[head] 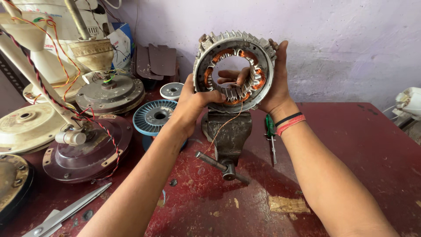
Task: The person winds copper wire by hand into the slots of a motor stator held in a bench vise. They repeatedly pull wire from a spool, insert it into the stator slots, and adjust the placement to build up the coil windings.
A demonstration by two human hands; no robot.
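Note:
I hold a ring-shaped motor stator (232,44) with copper windings upright above a small bench vise (228,136). My left hand (193,105) grips its lower left rim. My right hand (276,83) cups the right side from behind, and its fingers show through the centre hole. A thin copper wire (226,125) trails from the windings down over the vise. The vise handle sticks out toward me.
A green-handled screwdriver (270,131) lies right of the vise on the red table (351,145). Blue wire spools (153,116), several ceiling fan motor housings (87,149) with twisted wires, and scissors (66,213) crowd the left. A white object (408,103) sits far right.

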